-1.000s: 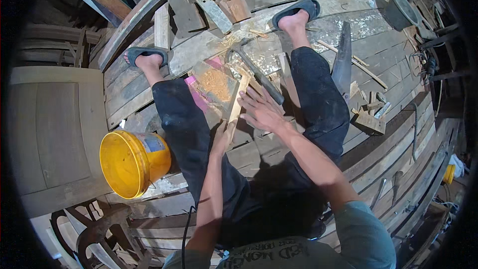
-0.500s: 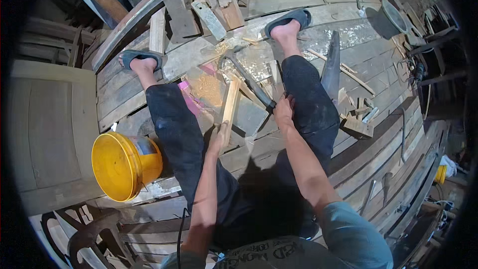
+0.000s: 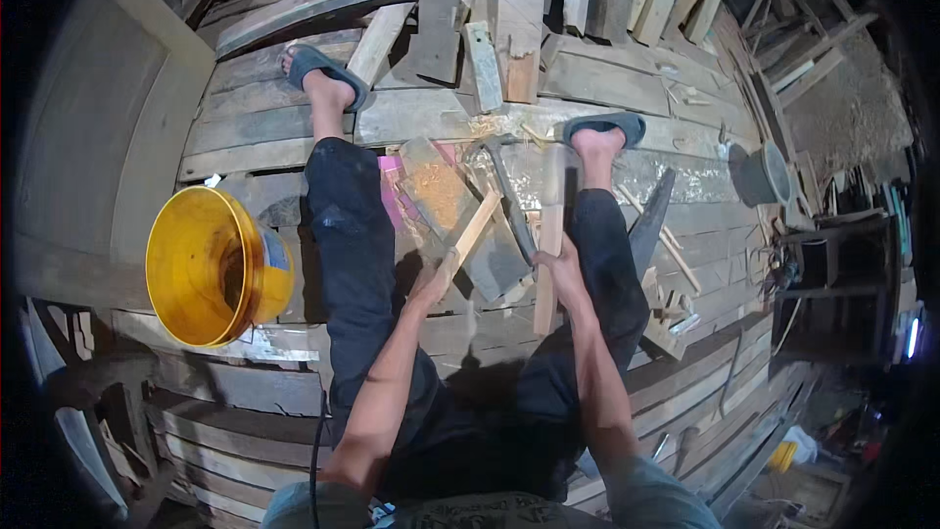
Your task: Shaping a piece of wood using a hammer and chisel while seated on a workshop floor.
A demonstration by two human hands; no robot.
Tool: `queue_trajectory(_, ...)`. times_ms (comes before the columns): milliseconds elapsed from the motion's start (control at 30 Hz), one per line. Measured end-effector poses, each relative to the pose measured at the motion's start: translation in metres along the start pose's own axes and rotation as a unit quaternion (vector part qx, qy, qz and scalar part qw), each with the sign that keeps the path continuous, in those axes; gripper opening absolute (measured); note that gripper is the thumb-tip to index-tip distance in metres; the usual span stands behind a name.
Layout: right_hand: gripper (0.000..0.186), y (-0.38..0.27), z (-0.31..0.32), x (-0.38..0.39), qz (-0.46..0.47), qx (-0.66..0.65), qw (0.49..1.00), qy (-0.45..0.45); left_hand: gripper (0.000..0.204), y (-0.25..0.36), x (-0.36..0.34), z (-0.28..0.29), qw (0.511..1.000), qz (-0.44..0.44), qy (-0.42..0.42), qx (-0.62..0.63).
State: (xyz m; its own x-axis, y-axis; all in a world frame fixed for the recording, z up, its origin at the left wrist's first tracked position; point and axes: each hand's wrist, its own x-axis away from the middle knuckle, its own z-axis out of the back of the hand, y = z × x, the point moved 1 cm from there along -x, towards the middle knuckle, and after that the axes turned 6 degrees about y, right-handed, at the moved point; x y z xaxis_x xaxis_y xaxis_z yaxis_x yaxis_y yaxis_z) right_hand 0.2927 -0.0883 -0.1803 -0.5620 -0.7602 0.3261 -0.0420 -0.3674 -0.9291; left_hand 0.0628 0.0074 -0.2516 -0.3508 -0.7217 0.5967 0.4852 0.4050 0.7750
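The wooden stick (image 3: 475,227) in my left hand (image 3: 429,282) is pale yellow-tan; the board (image 3: 550,220) in my right hand (image 3: 561,269) runs from greyish brown to pinkish tan. My trousers (image 3: 345,225) are near-black, my sandals (image 3: 609,123) dark blue-grey, my sleeves (image 3: 641,490) grey-green. The sawdust (image 3: 431,188) shows orange beside a bright pink piece (image 3: 390,186). The large bucket (image 3: 191,260) is yellow, stained brown inside; the floorboards (image 3: 697,174) are grey-brown, speckled white in patches.

Between left hand (image 3: 428,286) and right hand (image 3: 562,271): planking (image 3: 462,333) is leaving room toward six o'clock. Obstacles: hammer (image 3: 514,201) is barring twelve; left leg (image 3: 354,235) and yellow bucket (image 3: 269,279) are blocking nine; right leg (image 3: 609,260) and saw (image 3: 653,218), three.
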Motion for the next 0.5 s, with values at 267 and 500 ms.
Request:
queue_trajectory(267,0.052,-0.007,-0.038,0.044,0.089,0.418,0.894,-0.136,0.068,-0.013,-0.020,0.002,0.972,-0.001,0.230,-0.051)
queue_trajectory(500,0.050,-0.020,-0.060,0.035,0.135,0.510,0.839,-0.133,0.055,0.011,0.003,0.014,0.982,0.025,0.187,-0.029)
